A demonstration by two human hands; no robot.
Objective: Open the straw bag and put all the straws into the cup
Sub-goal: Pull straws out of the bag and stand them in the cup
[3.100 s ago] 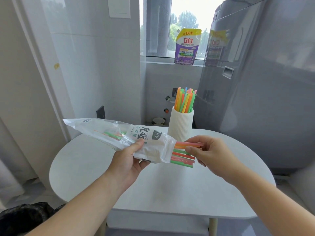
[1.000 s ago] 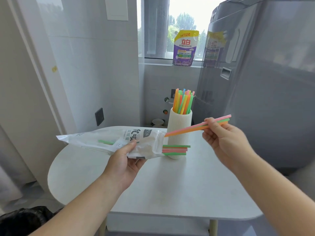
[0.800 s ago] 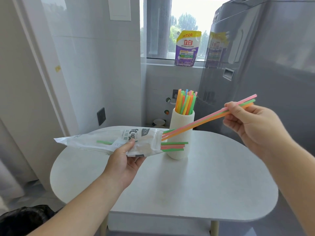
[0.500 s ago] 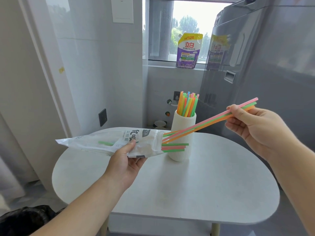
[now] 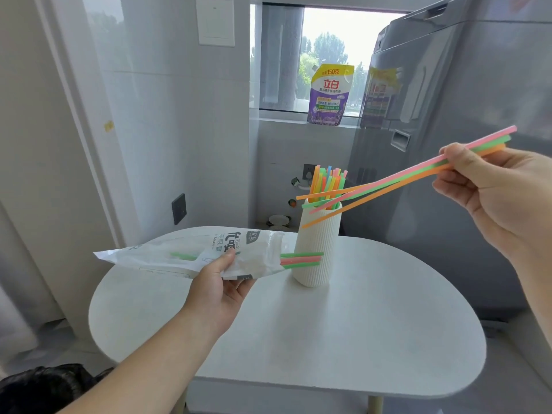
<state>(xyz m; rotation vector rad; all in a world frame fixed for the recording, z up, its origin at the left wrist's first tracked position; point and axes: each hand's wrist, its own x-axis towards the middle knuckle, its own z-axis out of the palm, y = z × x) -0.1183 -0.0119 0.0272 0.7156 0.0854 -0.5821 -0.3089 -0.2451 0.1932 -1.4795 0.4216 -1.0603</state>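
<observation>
Pinching a small bunch of straws [image 5: 388,186] (pink, green, orange), the R hand [image 5: 490,189] holds them high at the right, thumb & fingers curled round them near their far ends; the bunch slants down to the left, loose tips fanned out across the mouth & upper wall of the cup [image 5: 316,249]; whether the tips touch the cup, can't tell.

L hand [image 5: 221,289] grips the straw bag [image 5: 191,252] around its middle, thumb on top, fingers curled underneath; bag sits roughly level above the table [image 5: 328,339], open end facing right toward the cup; three leftover straws [image 5: 301,259], green-pink-green, poke out of that open end, tips crossing in front of the cup's lower half; one green piece shows through the clear plastic further back in the bag.

Cup is white, ribbed, upright on the white table, towards the back; it's packed w/ upright straws [image 5: 327,183] in orange, green, yellow, blue, pink, standing well above the rim.

Bkgd: purple & yellow pouch [image 5: 328,97] on the windowsill; big grey appliance [image 5: 448,204] at the right behind the table; white switch plate [image 5: 215,22] high on the wall; dark socket [image 5: 179,208] lower on the left wall; something black & crumpled [image 5: 44,386] in the bottom-left corner.
</observation>
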